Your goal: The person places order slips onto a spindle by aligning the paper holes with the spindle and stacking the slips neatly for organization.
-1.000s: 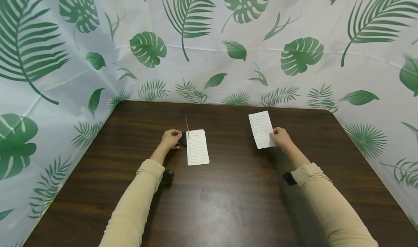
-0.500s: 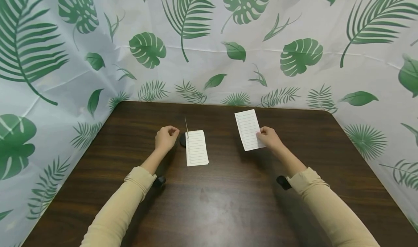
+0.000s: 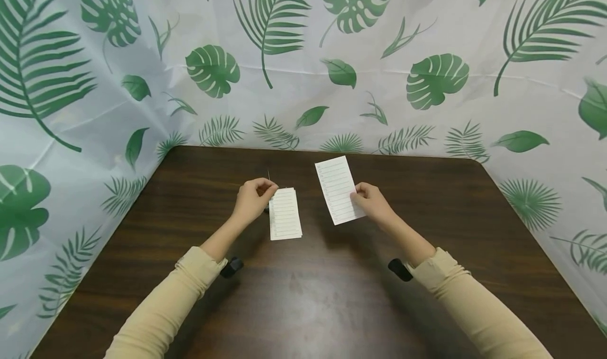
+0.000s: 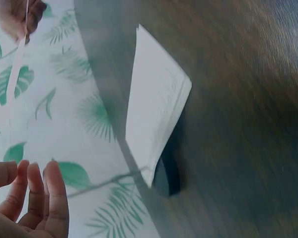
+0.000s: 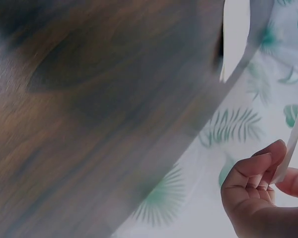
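A bill spike with a black round base (image 4: 169,176) and a thin metal rod (image 4: 109,182) stands on the table, partly hidden behind my left hand in the head view. Several white lined sheets (image 3: 286,216) are stuck on its rod in a small stack. My left hand (image 3: 253,198) hovers by the rod, thumb and fingers loosely bent with nothing between them in the left wrist view. To the right, my right hand (image 3: 373,203) pinches one lined paper sheet (image 3: 335,187) by its right edge, raised off the table and tilted.
The dark wooden table (image 3: 303,296) has rounded far corners. Behind and beside it hangs a white cloth (image 3: 294,85) with green leaf prints. Black wrist cameras (image 3: 400,269) sit under both cuffs.
My right hand has carried the sheet leftward, nearer the stack. My left hand drew back from the spike's base, then rose and came right beside the rod.
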A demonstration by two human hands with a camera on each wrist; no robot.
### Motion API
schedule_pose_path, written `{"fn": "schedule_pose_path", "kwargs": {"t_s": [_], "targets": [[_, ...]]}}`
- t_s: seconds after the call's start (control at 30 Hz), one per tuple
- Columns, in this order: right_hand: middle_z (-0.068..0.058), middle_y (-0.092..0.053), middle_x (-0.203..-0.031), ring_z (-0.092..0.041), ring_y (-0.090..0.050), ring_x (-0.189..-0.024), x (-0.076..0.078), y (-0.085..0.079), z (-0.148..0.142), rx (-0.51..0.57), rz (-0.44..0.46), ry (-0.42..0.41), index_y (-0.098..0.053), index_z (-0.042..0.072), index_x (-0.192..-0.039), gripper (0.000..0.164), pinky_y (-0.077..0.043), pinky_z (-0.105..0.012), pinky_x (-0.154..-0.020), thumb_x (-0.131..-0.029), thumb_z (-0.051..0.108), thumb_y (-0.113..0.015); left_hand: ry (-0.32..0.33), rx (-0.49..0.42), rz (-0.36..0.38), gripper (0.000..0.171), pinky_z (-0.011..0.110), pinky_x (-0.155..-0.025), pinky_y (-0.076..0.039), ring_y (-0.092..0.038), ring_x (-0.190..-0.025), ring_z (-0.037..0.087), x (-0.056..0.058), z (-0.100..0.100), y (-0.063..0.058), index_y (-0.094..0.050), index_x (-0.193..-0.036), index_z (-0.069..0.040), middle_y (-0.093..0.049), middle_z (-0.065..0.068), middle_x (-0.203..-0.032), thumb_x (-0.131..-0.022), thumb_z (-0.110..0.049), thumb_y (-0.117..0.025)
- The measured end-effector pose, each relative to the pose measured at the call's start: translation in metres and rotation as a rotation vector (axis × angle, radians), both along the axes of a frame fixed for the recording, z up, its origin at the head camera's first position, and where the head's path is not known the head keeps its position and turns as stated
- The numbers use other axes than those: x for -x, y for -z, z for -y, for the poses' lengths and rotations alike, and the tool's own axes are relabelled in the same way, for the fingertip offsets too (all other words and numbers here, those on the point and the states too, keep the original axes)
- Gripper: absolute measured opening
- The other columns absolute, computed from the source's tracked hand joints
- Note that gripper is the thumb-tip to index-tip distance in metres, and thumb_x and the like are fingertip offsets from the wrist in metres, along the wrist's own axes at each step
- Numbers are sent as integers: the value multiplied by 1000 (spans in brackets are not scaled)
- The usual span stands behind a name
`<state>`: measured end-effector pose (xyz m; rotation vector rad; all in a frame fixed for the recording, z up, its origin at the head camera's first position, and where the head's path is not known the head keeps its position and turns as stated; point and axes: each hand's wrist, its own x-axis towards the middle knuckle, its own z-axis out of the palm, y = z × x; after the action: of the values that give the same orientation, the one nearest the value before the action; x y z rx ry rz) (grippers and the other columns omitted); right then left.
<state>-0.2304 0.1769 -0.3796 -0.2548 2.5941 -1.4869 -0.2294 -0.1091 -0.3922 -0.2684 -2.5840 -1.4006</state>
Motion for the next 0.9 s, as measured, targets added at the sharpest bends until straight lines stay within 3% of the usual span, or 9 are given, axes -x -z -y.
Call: {"fn": "schedule_pose_path", "kwargs": {"t_s": [0.17, 0.5, 0.57, 0.9], "targets": [[-24, -63, -89, -9, -57, -67, -2, 3, 12, 26, 2, -25, -51, -14, -102, 21, -49, -22, -60, -95, 3, -42, 68, -71, 41, 22, 27, -54, -57, -66, -68, 30, -1, -14, -2, -68, -99, 5, -67, 24, -85, -94, -14, -58], [-21, -63, -86, -9, -57, -69, -8, 6, 32, 54, 15, -53, -52, -12, -101, 19, -49, -22, -59, -95, 4, -44, 124, -159, 123, 27, 29, -58, -59, -68, -77, 32, 4, -31, -5, -66, -105, 6, -67, 25, -92, -94, -18, -59], [-20, -63, -86, -9, -57, -69, -9, 6, 36, 66, 21, -62, -51, -12, -100, 19, -49, -22, -59, -96, 4, -44, 129, -176, 143, 29, 29, -58, -59, -68, -75, 27, 6, -34, -6, -66, -105, 6, -67, 26, -93, -93, -20, -60], [-18, -63, -86, -10, -57, -69, -14, 0, 52, 99, 50, -63, -52, -11, -102, 18, -49, -22, -59, -97, 6, -45, 42, -301, 207, 19, 27, -59, -58, -61, -62, 8, 7, -38, -13, -63, -93, 9, -66, 16, -81, -90, -10, -63]]}}
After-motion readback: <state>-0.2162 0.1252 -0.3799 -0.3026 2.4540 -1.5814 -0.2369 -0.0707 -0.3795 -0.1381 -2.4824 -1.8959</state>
